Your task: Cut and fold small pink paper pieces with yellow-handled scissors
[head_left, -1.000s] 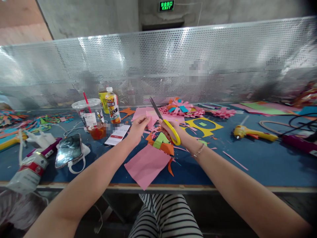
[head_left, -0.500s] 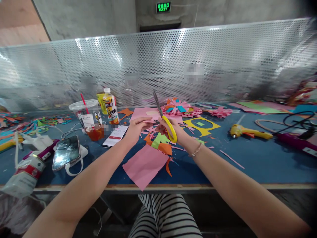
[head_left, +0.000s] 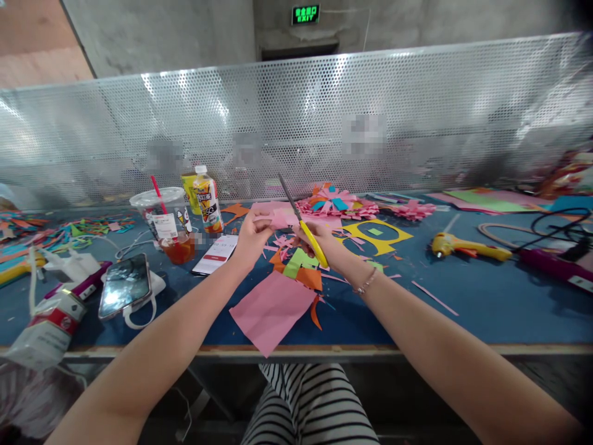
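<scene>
Between its thumb and fingers, my left hand (head_left: 254,235) pinches a small piece of pink paper (head_left: 283,217). My right hand (head_left: 324,241) grips a pair of scissors (head_left: 315,241) by the yellow handles, blades pointing up and away to the left, close beside that paper. Whether the blades touch it I cannot tell. Below both hands lies a larger pink sheet (head_left: 273,309) near the table edge, with green and orange scraps (head_left: 301,266) next to it. Behind the hands sits a pink paper flower (head_left: 331,201) with blue and orange bits in its centre.
A drink cup (head_left: 169,228) and a bottle (head_left: 207,201) stand at left, near a phone (head_left: 217,254) and another phone (head_left: 125,285) with a cable. At right lie a yellow glue gun (head_left: 467,247) and a cut-out yellow sheet (head_left: 384,238). A perforated metal screen (head_left: 301,123) closes the back.
My left hand has turned and shifted slightly left, so the pink paper shows more of its face. The scissors have tilted further left and their tips sit a little lower.
</scene>
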The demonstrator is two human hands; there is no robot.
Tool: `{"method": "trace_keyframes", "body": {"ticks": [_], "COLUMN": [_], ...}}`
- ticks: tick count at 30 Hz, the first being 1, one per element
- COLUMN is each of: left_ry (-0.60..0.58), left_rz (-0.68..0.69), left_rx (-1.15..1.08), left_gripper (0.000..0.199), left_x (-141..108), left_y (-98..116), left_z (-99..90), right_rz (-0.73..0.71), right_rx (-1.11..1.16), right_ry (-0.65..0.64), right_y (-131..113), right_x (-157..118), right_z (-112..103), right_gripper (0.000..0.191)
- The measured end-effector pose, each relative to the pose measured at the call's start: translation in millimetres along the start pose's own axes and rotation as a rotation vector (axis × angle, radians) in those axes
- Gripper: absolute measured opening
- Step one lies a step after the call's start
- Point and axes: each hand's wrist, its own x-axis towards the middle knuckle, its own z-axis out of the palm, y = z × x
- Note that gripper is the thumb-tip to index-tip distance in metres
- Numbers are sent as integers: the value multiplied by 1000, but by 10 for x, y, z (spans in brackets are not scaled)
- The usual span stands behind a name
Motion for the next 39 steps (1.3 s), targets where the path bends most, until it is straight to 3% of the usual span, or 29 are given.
{"method": "trace_keyframes", "body": {"ticks": [4,8,13,21,25,31,39], "left_ry": [3,64,3,-92,-142,-275,-229], "left_rz": [112,171,154,0,-103,-262,-260], "left_rx": [142,178,208,-56,-208,-50,25], "left_gripper": [9,14,18,12,30,27,26], "left_x": [19,32,-8,-60,-75,-92,-66], "left_y": [-10,-32,5,12,20,-18,-11], "left_z": [-15,-39,-29,33,67,83,85], "right_rz": [-9,-37,-100,-243,-244,-269,-309], "right_rx": [21,44,87,60,60,65,48], "right_ry": [-5,-27,-2,152,150,118,114], "right_y": [-10,-44,-27,-129,-127,-65,-27], "right_x": [-21,-78,-77,-128,-115,-68,-29], "right_z": [-13,6,63,36,38,47,46], "right_gripper": [39,37,40,41,42,43,43]}}
